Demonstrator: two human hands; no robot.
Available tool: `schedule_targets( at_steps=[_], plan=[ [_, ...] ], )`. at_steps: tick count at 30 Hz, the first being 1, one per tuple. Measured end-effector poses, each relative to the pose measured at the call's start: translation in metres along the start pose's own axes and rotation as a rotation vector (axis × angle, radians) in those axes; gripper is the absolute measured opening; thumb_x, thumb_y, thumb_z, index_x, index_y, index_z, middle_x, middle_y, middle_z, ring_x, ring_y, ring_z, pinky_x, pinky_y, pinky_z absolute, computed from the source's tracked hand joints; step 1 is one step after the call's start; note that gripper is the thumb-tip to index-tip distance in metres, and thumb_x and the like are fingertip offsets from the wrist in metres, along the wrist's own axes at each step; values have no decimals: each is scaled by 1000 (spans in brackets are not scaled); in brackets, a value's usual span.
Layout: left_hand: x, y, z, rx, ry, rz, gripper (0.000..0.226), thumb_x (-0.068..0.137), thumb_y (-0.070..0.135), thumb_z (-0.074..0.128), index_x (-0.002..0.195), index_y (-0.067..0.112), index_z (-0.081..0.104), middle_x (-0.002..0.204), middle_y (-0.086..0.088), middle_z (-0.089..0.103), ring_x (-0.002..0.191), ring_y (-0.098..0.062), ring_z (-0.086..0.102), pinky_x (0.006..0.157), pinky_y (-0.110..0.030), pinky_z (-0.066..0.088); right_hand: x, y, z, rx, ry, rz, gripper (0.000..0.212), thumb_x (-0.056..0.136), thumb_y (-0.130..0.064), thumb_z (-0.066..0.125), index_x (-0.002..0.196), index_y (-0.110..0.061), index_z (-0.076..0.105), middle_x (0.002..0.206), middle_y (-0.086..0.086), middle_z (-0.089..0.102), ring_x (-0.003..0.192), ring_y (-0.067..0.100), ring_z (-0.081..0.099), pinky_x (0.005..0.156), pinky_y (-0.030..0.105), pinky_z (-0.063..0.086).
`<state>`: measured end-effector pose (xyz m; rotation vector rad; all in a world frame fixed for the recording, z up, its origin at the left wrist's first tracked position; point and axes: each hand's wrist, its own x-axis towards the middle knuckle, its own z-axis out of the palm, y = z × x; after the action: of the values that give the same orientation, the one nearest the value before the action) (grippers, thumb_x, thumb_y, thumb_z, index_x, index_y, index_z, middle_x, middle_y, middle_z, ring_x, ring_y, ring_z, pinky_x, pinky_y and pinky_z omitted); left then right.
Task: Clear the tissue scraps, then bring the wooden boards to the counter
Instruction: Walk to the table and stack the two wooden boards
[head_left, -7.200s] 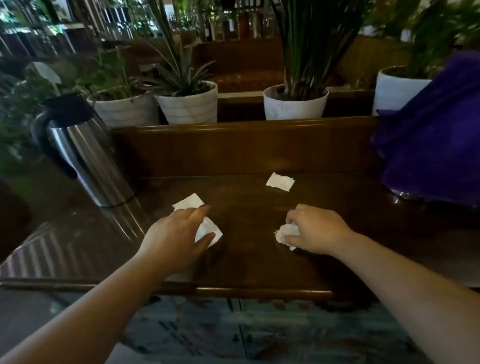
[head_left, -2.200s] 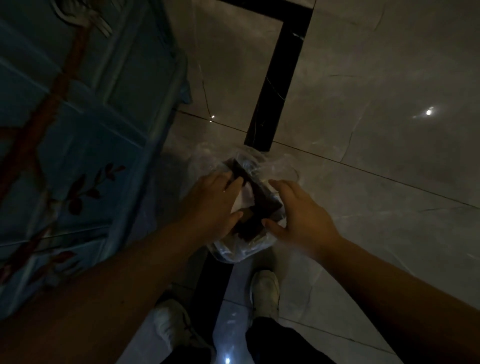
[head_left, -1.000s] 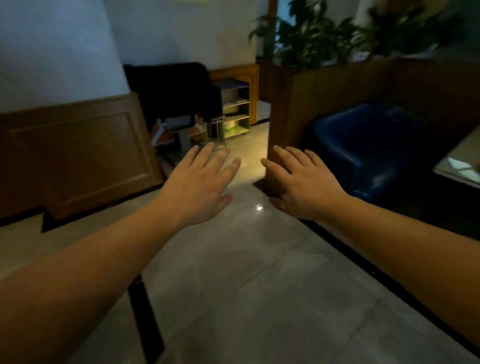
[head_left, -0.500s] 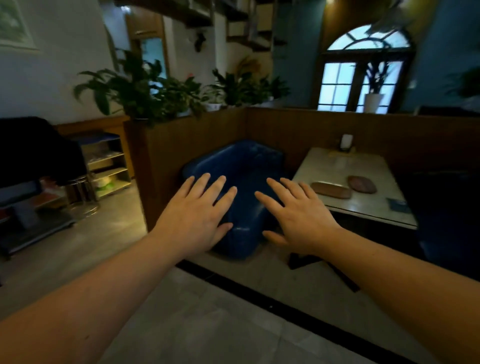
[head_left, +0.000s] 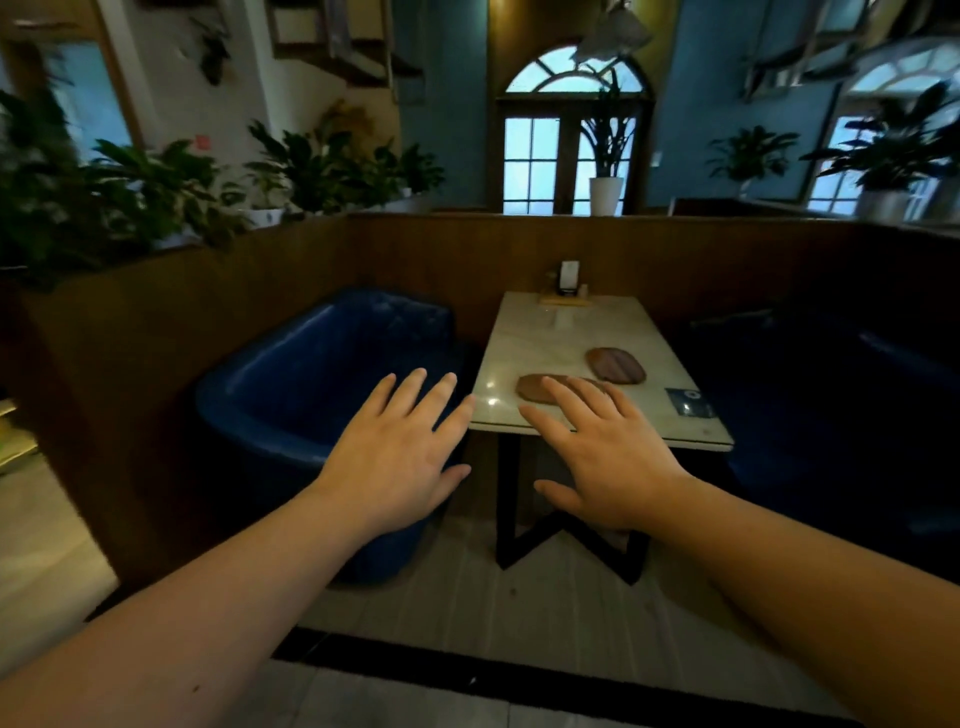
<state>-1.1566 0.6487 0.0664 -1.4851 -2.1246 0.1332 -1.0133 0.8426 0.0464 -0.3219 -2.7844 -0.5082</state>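
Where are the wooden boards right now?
Both wooden boards lie on the pale table straight ahead: one mid-table, the other nearer the front edge, partly behind the right hand.

A pale table (head_left: 540, 332) stands between a blue armchair (head_left: 311, 374) and dark seating (head_left: 852, 395).

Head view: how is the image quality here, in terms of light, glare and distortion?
Head view: dim overall, the brightest area the arched window; small glare spots on the pale table near the wooden boards; wide-angle bending at the edges; plants at left look soft; both hands reasonably sharp.
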Motion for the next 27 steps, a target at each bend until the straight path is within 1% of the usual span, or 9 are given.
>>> schedule_targets(
  at_steps=[5,7,10,16,19,22,27],
  plan=[
    [77,-38,40,-21,19,114,69,89,56,40,145,20,23,154,-11,25,140,-35,20,113,-52,22,54,34,28,-8,-16,105,85,77,-69,48,147,-27,23,153,15,33,139,37,28,108,58,28],
    [108,-47,56,-35,27,130,70,89,57,38,146,20,21,155,-11,24,140,-34,18,113,-51,21,70,50,43,-2,-31,135,85,78,-69,48,147,-29,20,154,15,31,140,37,26,110,58,25],
    [152,-49,84,-65,26,154,72,89,58,37,146,21,16,155,-10,23,140,-33,17,113,-50,20,86,79,72,-5,-76,158,85,79,-69,45,148,-30,14,157,14,24,143,37,19,112,57,19],
    [244,-35,149,-68,4,204,73,87,59,39,144,19,19,154,-11,26,139,-33,21,112,-51,23,120,148,138,10,-120,212,84,80,-70,41,148,-31,12,159,14,20,144,36,16,114,58,18],
    [299,-26,186,-73,-18,201,72,85,59,42,142,18,25,150,-12,34,136,-33,26,111,-51,28,146,195,180,28,-130,215,83,80,-70,40,147,-29,13,158,14,22,144,36,17,114,58,18],
    [347,-21,218,-91,-48,183,70,84,58,44,139,17,34,145,-12,42,132,-34,34,107,-51,33,171,239,213,50,-138,201,81,80,-68,43,146,-28,16,158,15,22,142,37,20,113,58,21],
    [416,-11,268,-139,-114,144,72,84,61,38,141,17,29,147,-12,40,134,-34,33,108,-51,32,211,305,263,76,-193,161,81,79,-69,43,144,-28,17,156,15,27,140,38,25,110,58,24]
  ],
)
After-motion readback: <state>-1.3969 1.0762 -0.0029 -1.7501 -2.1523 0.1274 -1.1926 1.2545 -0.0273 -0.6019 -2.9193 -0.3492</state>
